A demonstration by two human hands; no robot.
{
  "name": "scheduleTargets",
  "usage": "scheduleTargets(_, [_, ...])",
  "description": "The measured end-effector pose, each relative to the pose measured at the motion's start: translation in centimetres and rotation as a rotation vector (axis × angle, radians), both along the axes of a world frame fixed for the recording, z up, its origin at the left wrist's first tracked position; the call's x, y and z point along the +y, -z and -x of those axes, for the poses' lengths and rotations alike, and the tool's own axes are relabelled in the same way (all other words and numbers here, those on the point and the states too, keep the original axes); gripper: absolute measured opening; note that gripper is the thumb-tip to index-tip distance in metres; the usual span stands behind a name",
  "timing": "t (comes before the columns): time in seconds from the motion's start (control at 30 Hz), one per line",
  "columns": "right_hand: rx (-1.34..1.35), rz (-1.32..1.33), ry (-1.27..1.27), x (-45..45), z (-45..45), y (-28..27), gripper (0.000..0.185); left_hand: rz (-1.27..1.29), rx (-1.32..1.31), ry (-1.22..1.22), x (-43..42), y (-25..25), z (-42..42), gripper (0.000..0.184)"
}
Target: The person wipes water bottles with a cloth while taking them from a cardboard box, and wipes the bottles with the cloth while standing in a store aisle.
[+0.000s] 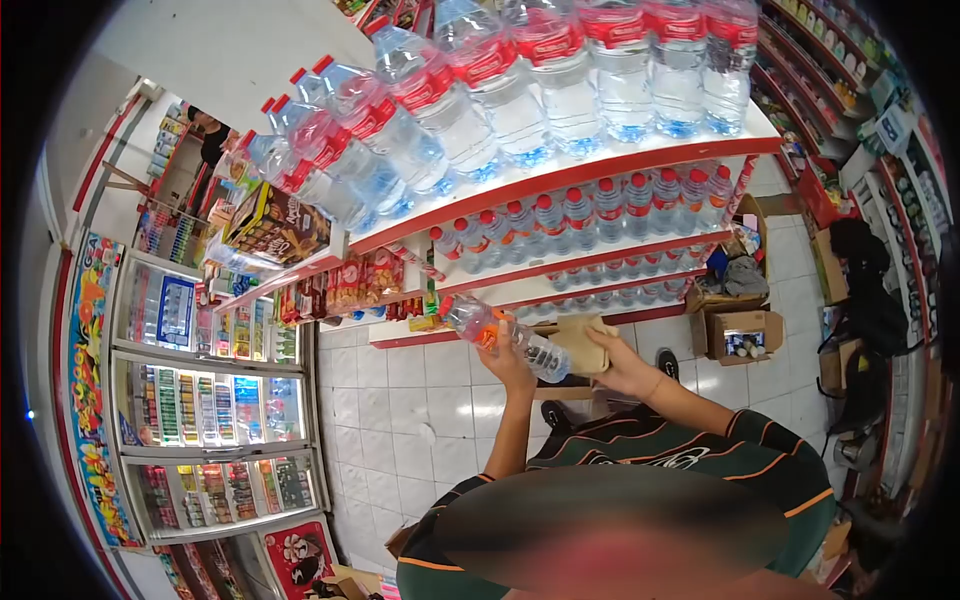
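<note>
L hand (510, 366) wrapped around a small PET water bottle (530, 349), fingers curled at its orange label; bottle approx ctr of view, tilted, red cap twd 10 o'clock, base twd 4; R hand (624, 368) pinching a beige folded cloth (580, 342) by bottle's base, can't tell if touching; lg water bottles (530, 75) on top shelf at 12, sm. red-capped bottles (580, 215) on shelf below, approx 1–2; glass-door drinks fridge (210, 400) at 8; open cardboard box (715, 335) on tiled floor (385, 405), approx 3.
</note>
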State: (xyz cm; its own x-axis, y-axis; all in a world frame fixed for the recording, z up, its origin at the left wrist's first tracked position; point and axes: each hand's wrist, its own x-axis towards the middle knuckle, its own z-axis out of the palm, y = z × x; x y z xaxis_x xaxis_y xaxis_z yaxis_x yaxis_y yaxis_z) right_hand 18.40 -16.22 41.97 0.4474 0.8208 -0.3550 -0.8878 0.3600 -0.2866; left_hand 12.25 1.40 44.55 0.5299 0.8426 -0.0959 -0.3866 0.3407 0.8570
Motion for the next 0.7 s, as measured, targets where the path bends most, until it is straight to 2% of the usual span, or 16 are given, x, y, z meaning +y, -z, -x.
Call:
scheduleTargets(0.03, [0.072, 0.013, -0.033, -0.4, 0.5, 0.0, 0.043, 0.003, 0.003, 0.003, -0.7, 0.5, -0.1, 0.032])
scheduleTargets(0.1, [0.207, 0.036, -0.106, -0.5, 0.9, -0.9, 0.044, -0.48, 0.07, -0.025, -1.6, 1.3, -0.4, 0.032])
scheduleTargets(0.13, [0.133, 0.125, -0.098, -0.8, 1.0, -2.4, 0.044, -0.479, 0.068, -0.029, -1.6, 1.5, -0.6, 0.032])
scheduleTargets(0.23, [0.062, 0.068, -0.131, -2.5, -0.7, -3.2, 0.044, -0.405, 0.047, -0.073, -1.2, 1.4, -0.5, 0.032])
scheduleTargets(0.27, [-0.063, 0.162, -0.137, -2.9, -1.3, -4.2, 0.043, -0.363, 0.089, -0.044, -0.8, 1.1, -0.4, 0.033])
scheduleTargets(0.3, [-0.067, 0.173, -0.15, -2.2, -1.9, -4.2, 0.043, -0.32, 0.134, -0.014, -0.7, 0.7, -0.1, 0.034])
scheduleTargets(0.37, [-1.078, 0.277, 0.072, -0.4, -3.0, -4.0, 0.051, -0.215, 0.114, 0.043, -1.7, 0.2, 0.3, 0.035])
scheduleTargets(0.4, [-1.088, 0.289, 0.057, 0.8, -2.7, -4.7, 0.051, -0.068, 0.139, 0.123, -2.1, 1.7, 0.6, 0.037])
scheduleTargets(0.43, [-1.366, 0.318, 0.112, 2.5, -2.2, -5.6, 0.055, 0.079, 0.159, 0.201, -2.4, 3.2, 0.9, 0.041])
scheduleTargets(0.47, [-1.649, 0.332, 0.165, 3.9, -1.8, -6.4, 0.058, 0.032, 0.28, 0.33, -2.5, 4.8, 1.4, 0.052])
scheduleTargets(0.5, [-1.678, 0.322, 0.135, 4.5, -1.0, -7.2, 0.058, 0.049, 0.253, 0.306, -2.9, 4.7, 1.7, 0.052])
scheduleTargets(0.57, [-1.972, 0.441, 0.035, 4.9, 0.8, -8.5, 0.06, 0.024, 0.128, 0.131, -3.1, 3.2, 1.4, 0.053])
scheduleTargets(0.6, [-2.024, 0.399, -0.005, 4.6, 1.4, -8.4, 0.06, 0.249, -0.018, 0.117, -2.4, -0.8, 1.6, 0.051])
scheduleTargets(0.67, [-1.909, 0.293, -0.22, 3.8, 2.7, -7.7, 0.056, 0.277, -0.008, 0.041, 1.4, -0.3, 1.9, 0.049])
scheduleTargets(0.7, [-1.908, 0.277, -0.235, 4.3, 2.5, -6.9, 0.056, 0.293, 0.056, 0.025, 2.6, 0.5, 2.7, 0.047])
